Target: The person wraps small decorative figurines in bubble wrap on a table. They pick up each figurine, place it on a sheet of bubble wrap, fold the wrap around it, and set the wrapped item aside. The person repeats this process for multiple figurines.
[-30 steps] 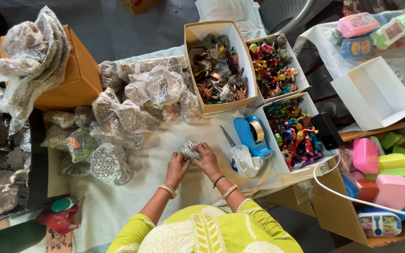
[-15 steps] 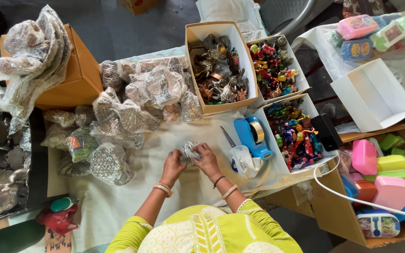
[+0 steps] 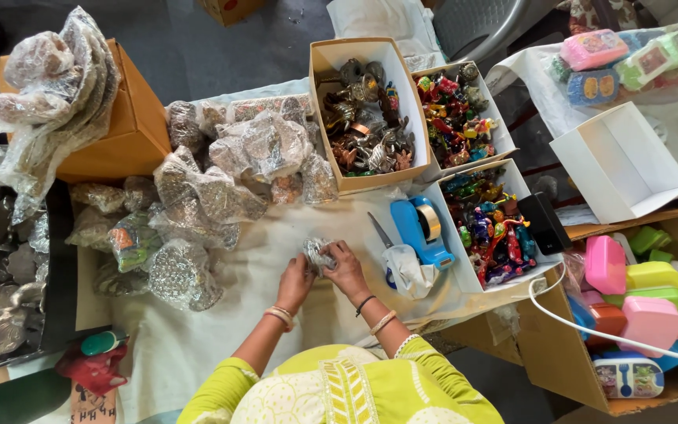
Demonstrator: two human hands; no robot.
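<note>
Both my hands meet over the white cloth [image 3: 221, 330] at the middle of the table. My left hand [image 3: 295, 279] and my right hand [image 3: 346, 268] together hold a small silvery item in clear wrap [image 3: 317, 253]. Bangles ring both wrists, and my yellow-green sleeves show at the bottom. Just right of my right hand lie a blue tape dispenser [image 3: 420, 229], a knife-like blade [image 3: 380, 230] and a crumpled plastic bag [image 3: 406, 268].
Plastic-wrapped silvery items [image 3: 221, 180] are piled at left beside an orange-brown carton [image 3: 131, 126]. Three open boxes hold metal trinkets [image 3: 364, 118] and colourful figures [image 3: 455, 110]. An empty white box [image 3: 617, 161], pastel plastic cases [image 3: 637, 290] and a white cable [image 3: 614, 334] sit at right.
My hands have barely shifted; the fingers keep working the small wrapped item in the same spot on the cloth.
</note>
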